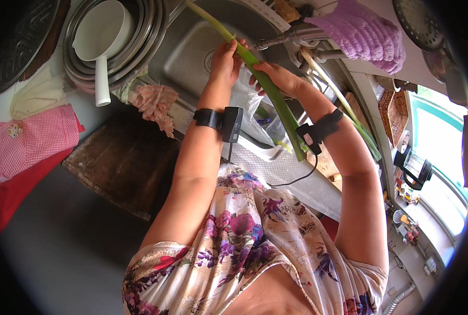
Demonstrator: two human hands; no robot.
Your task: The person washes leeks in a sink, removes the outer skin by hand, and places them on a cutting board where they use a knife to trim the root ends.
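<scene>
A long green onion stalk (280, 103) runs slantwise over the stainless steel sink (186, 51), pale at its far end and with broad green leaves towards me. My left hand (225, 63) grips it near the middle, thumb along the stalk. Closer to me, my right hand (283, 80) is also closed round the leaves, its fingers partly hidden behind them. Under the hands, a clear plastic bag (246, 94) hangs by the sink's near side. A second green onion (330, 80) lies to the right, partly behind my right forearm.
Left of the sink, a white long-handled scoop (103, 80) rests in nested metal bowls (155, 35). A crumpled orange cloth (155, 104) lies on the near rim. At right are the faucet (275, 37), a purple towel (360, 33) and a wicker basket (392, 114).
</scene>
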